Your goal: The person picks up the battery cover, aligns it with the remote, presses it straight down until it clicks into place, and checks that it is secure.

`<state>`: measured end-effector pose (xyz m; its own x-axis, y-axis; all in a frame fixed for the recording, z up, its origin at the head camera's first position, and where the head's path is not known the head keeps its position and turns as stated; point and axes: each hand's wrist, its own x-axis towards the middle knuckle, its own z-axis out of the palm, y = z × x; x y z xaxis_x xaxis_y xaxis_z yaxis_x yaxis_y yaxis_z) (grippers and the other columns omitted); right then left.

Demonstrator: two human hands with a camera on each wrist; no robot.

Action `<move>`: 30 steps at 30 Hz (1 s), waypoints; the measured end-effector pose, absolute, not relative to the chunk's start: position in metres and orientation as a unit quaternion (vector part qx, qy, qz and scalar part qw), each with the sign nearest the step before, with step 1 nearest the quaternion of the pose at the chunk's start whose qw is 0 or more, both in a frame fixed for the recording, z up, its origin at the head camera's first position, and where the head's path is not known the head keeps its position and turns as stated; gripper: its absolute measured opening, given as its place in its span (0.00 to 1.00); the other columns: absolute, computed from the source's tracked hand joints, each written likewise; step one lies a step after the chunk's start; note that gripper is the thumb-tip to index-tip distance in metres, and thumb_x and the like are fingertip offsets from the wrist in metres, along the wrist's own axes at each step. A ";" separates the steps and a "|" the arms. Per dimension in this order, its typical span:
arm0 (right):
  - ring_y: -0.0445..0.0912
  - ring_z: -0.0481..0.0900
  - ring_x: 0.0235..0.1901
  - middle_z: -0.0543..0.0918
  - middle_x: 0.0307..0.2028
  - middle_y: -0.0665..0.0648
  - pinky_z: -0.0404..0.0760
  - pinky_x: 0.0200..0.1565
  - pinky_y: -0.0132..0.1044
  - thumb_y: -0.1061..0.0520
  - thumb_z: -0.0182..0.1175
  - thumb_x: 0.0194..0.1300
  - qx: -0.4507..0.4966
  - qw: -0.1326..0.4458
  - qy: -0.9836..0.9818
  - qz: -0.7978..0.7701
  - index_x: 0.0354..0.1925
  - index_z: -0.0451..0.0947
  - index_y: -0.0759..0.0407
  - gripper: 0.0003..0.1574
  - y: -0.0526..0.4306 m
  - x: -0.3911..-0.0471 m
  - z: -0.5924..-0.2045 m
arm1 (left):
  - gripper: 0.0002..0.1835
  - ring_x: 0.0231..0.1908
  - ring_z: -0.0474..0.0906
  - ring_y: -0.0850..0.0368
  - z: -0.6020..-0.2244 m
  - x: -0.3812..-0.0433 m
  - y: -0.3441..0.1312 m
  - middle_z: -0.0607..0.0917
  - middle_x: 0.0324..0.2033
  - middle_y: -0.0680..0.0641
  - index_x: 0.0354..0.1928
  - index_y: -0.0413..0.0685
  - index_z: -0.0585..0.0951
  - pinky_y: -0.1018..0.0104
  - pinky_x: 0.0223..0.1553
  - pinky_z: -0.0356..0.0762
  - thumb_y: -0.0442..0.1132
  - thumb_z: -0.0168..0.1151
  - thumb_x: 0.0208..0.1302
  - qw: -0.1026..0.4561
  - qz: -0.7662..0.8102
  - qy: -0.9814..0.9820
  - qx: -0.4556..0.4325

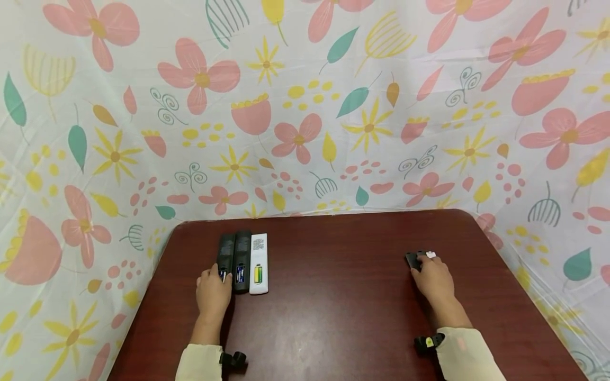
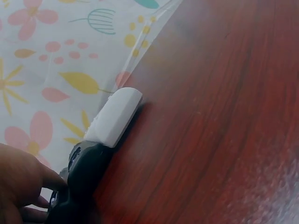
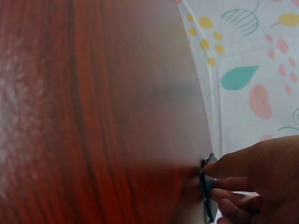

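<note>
Three remote controls lie face down side by side at the table's left: an outer black remote control (image 1: 226, 251), a middle black remote control (image 1: 242, 248) and a white remote control (image 1: 259, 264). Their battery compartments are uncovered, with batteries showing inside. My left hand (image 1: 213, 296) holds the lower end of the outer black remote, its thumb and fingers around the battery bay. Over on the right, my right hand (image 1: 436, 280) pinches a black battery cover (image 1: 412, 260) among small covers on the table. A white cover (image 1: 431, 254) shows beside it; the fingers partly hide the covers.
The dark red wooden table (image 1: 333, 317) reaches back to a flower-printed cloth (image 1: 305, 106) that hangs behind it and along both sides. A black camera strap (image 1: 233, 361) is on the left wrist, another strap (image 1: 428, 343) on the right.
</note>
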<state>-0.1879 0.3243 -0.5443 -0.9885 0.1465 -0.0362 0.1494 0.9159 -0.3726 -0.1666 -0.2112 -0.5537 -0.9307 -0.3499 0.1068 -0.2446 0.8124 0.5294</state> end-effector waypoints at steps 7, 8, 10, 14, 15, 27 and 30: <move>0.76 0.71 0.54 0.69 0.57 0.83 0.74 0.50 0.67 0.55 0.59 0.70 0.072 0.014 0.978 -0.195 0.63 0.72 0.73 0.30 0.325 -0.187 -0.543 | 0.33 0.58 0.70 0.25 -0.558 -0.166 -0.211 0.73 0.59 0.23 0.68 0.29 0.69 0.33 0.57 0.70 0.42 0.63 0.67 0.121 -0.285 -0.935 0.172; 0.75 0.71 0.53 0.69 0.57 0.83 0.74 0.50 0.66 0.55 0.59 0.70 0.071 0.013 0.978 -0.198 0.62 0.72 0.73 0.29 0.325 -0.187 -0.543 | 0.33 0.58 0.71 0.25 -0.559 -0.167 -0.211 0.73 0.59 0.24 0.68 0.29 0.69 0.33 0.57 0.71 0.42 0.63 0.67 0.123 -0.291 -0.933 0.175; 0.74 0.72 0.53 0.70 0.56 0.82 0.74 0.49 0.66 0.56 0.59 0.69 0.070 0.014 0.977 -0.202 0.61 0.72 0.73 0.29 0.325 -0.187 -0.543 | 0.33 0.58 0.71 0.26 -0.560 -0.167 -0.211 0.72 0.58 0.25 0.69 0.30 0.69 0.34 0.57 0.71 0.41 0.64 0.66 0.126 -0.302 -0.927 0.180; 0.73 0.75 0.51 0.71 0.56 0.81 0.75 0.47 0.64 0.57 0.60 0.69 0.069 0.019 0.975 -0.212 0.60 0.72 0.73 0.27 0.325 -0.187 -0.543 | 0.35 0.57 0.72 0.26 -0.562 -0.167 -0.213 0.72 0.58 0.25 0.69 0.30 0.69 0.34 0.58 0.71 0.41 0.66 0.64 0.125 -0.327 -0.919 0.184; 0.72 0.75 0.50 0.72 0.55 0.81 0.75 0.47 0.64 0.58 0.60 0.69 0.068 0.020 0.974 -0.214 0.60 0.72 0.73 0.27 0.325 -0.187 -0.543 | 0.35 0.57 0.72 0.25 -0.562 -0.167 -0.214 0.72 0.58 0.24 0.69 0.30 0.69 0.34 0.58 0.71 0.41 0.66 0.64 0.121 -0.332 -0.917 0.184; 0.60 0.82 0.34 0.84 0.37 0.69 0.77 0.36 0.56 0.59 0.59 0.67 0.060 0.000 0.973 -0.221 0.45 0.74 0.65 0.12 0.326 -0.184 -0.540 | 0.32 0.57 0.72 0.26 -0.559 -0.168 -0.222 0.78 0.58 0.24 0.69 0.30 0.69 0.37 0.59 0.69 0.40 0.62 0.68 0.097 -0.375 -0.903 0.187; 0.60 0.81 0.32 0.84 0.34 0.68 0.76 0.34 0.56 0.58 0.59 0.68 0.058 -0.004 0.975 -0.216 0.44 0.74 0.63 0.10 0.326 -0.183 -0.539 | 0.30 0.57 0.73 0.27 -0.557 -0.167 -0.223 0.76 0.57 0.24 0.69 0.30 0.68 0.36 0.58 0.71 0.41 0.57 0.72 0.086 -0.386 -0.899 0.185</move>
<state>-0.1830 0.3259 -0.5392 -0.9933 0.1139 -0.0167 0.1103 0.9001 -0.4215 -0.1674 -0.2234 -0.5572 -0.9165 -0.4000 0.0112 -0.2674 0.6329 0.7266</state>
